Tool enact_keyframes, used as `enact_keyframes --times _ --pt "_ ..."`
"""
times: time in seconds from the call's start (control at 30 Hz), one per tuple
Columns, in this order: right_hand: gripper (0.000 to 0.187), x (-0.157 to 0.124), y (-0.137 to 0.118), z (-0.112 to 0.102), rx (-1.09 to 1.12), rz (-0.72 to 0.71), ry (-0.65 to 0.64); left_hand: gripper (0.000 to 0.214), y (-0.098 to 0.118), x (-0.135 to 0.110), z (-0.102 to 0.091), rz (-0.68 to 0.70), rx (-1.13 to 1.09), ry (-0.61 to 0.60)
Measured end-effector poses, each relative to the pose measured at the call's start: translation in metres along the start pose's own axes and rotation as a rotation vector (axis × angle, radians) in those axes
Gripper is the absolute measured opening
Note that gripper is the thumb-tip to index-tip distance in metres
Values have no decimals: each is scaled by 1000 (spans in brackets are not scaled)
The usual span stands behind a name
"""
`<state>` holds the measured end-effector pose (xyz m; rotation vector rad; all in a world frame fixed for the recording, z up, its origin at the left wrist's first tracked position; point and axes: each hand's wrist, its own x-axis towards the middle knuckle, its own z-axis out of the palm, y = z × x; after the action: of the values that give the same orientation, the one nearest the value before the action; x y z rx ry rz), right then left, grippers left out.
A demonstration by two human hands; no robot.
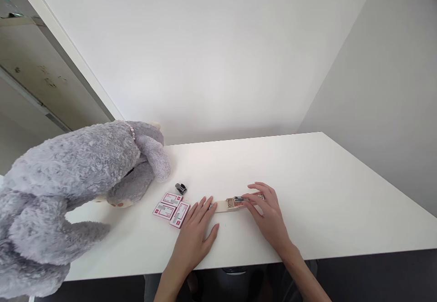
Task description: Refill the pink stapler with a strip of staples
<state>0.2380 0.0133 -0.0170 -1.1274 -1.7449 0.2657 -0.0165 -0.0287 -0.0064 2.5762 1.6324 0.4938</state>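
Note:
A cream-coloured stapler [221,206] lies folded open on the white table, its long axis running left to right. My left hand [195,231] is flat with fingers stretched out, the fingertips resting at the stapler's left end. Over the right part of the stapler, my right hand [268,211] pinches a small silver strip of staples [239,198] between thumb and index finger, right at the opened metal tray. The right hand's other fingers are raised and curved, and they partly cover the stapler's right end.
Three red-and-white staple boxes [180,214] lie left of my left hand. Behind them sits a small black staple remover [180,188]. A large grey plush bear [85,165] fills the table's left side. A white wall [218,56] stands behind the table [327,193].

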Motion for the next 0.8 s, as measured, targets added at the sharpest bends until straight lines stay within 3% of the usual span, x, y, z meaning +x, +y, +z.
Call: enact_keyframes --times 0.47,0.8 --pt "13 2 -4 -2 29 21 15 58 1 0 -1 -18 -18 -6" --pt "17 0 -8 -4 148 187 -9 60 1 0 -2 3 -32 26"
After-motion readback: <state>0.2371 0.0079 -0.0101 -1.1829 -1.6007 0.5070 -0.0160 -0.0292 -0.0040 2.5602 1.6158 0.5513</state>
